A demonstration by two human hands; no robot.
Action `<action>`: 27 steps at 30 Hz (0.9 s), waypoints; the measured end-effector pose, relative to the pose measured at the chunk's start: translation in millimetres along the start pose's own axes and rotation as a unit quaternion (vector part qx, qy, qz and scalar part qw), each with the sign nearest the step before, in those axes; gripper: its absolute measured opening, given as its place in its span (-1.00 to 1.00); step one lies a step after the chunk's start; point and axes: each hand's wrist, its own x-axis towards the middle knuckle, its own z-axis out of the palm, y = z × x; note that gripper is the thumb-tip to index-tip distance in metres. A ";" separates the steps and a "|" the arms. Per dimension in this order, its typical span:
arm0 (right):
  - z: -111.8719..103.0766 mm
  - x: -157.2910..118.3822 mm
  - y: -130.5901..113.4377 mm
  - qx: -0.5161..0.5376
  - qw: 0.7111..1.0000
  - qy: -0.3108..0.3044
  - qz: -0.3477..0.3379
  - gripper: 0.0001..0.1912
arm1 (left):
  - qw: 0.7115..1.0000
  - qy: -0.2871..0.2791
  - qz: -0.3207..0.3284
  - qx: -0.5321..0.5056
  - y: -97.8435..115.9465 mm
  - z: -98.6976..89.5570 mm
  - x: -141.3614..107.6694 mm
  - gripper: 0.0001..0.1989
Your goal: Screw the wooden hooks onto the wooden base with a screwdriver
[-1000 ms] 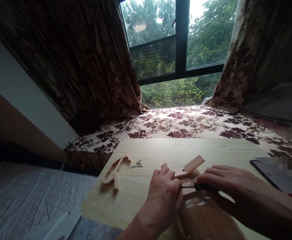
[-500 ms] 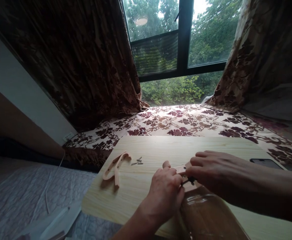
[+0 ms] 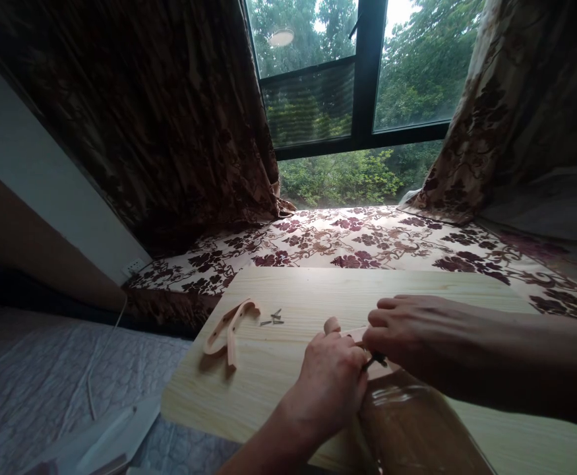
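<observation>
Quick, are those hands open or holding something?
Left hand: closed on a pale, strip-shaped wooden piece.
Right hand: closed on a black, thin-shafted tool.

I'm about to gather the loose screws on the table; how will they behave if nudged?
The screws look thin and small, so they're probably light and easily shifted. Lying on their sides, they may roll a little on the flat table. They're bunched close, so pushing one could disturb others.
</observation>
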 end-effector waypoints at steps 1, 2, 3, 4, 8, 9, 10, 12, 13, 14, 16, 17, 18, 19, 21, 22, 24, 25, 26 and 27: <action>-2.0 1.4 -0.6 -0.003 1.000 -0.005 0.000 -0.79 | 1.000 0.000 0.001 -0.001 0.0 -0.4 0.3 -0.85; -3.2 2.8 -0.9 -0.006 1.000 -0.008 -0.002 -0.80 | 1.000 0.001 0.001 -0.001 0.0 -0.9 0.6 -0.84; -3.7 4.3 -0.8 -0.009 1.000 -0.009 -0.004 -0.80 | 1.000 0.001 0.001 -0.001 0.2 -1.4 0.8 -0.84; -3.5 5.6 -0.4 -0.011 1.000 -0.007 -0.009 -0.81 | 1.000 0.001 0.000 -0.001 0.4 -1.8 0.9 -0.84; 1.0 8.7 2.5 -0.022 0.999 0.019 -0.035 -0.81 | 1.000 0.006 -0.009 0.003 1.7 -2.1 0.8 -0.85; 2.1 9.3 2.9 -0.025 0.999 0.024 -0.041 -0.82 | 1.000 0.009 -0.012 0.004 1.9 -2.1 0.8 -0.86; 2.8 9.9 3.0 -0.028 0.998 0.028 -0.045 -0.82 | 1.000 0.011 -0.014 0.003 2.1 -2.1 0.8 -0.86; 3.1 11.5 2.4 -0.033 0.998 0.031 -0.041 -0.83 | 1.000 0.013 -0.015 -0.001 2.2 -2.3 0.9 -0.87; 2.7 12.5 1.7 -0.035 0.998 0.031 -0.030 -0.84 | 1.000 0.012 -0.014 -0.004 2.0 -2.5 0.9 -0.87; 2.0 13.5 0.8 -0.034 0.999 0.026 -0.013 -0.85 | 1.000 0.010 -0.012 -0.008 1.8 -2.7 0.9 -0.86; 0.5 15.1 -1.2 -0.030 0.999 0.007 0.033 -0.86 | 1.000 0.005 -0.011 -0.015 1.3 -2.7 0.9 -0.84; -0.2 15.7 -2.2 -0.030 0.998 -0.002 0.054 -0.88 | 1.000 0.004 -0.011 -0.018 1.0 -2.4 0.8 -0.84; -0.9 16.0 -3.4 -0.031 0.997 -0.007 0.071 -0.89 | 1.000 0.003 -0.012 -0.020 0.7 -2.0 0.6 -0.84; -1.8 16.3 -4.6 -0.033 0.996 -0.008 0.083 -0.90 | 1.000 0.003 -0.014 -0.021 0.4 -1.4 0.5 -0.84; -4.7 16.8 -7.6 -0.035 0.995 -0.005 0.090 -0.90 | 1.000 0.002 -0.020 -0.022 -0.2 0.0 0.2 -0.86; -7.0 17.2 -9.4 -0.034 0.995 -0.011 0.089 -0.88 | 0.999 0.002 -0.023 -0.021 -0.4 0.7 0.0 -0.87; -13.1 18.1 -13.3 -0.031 0.995 -0.043 0.084 -0.84 | 0.999 0.004 -0.030 -0.020 -0.6 1.7 -0.4 -0.88; -16.2 18.6 -14.9 -0.029 0.995 -0.062 0.079 -0.82 | 0.999 0.004 -0.033 -0.020 -0.7 2.2 -0.6 -0.89; -19.0 19.2 -16.1 -0.027 0.994 -0.080 0.074 -0.81 | 0.999 0.004 -0.036 -0.020 -0.7 2.6 -0.8 -0.89; -21.1 19.8 -16.6 -0.025 0.993 -0.087 0.069 -0.81 | 0.999 0.004 -0.040 -0.019 -0.7 3.2 -1.1 -0.89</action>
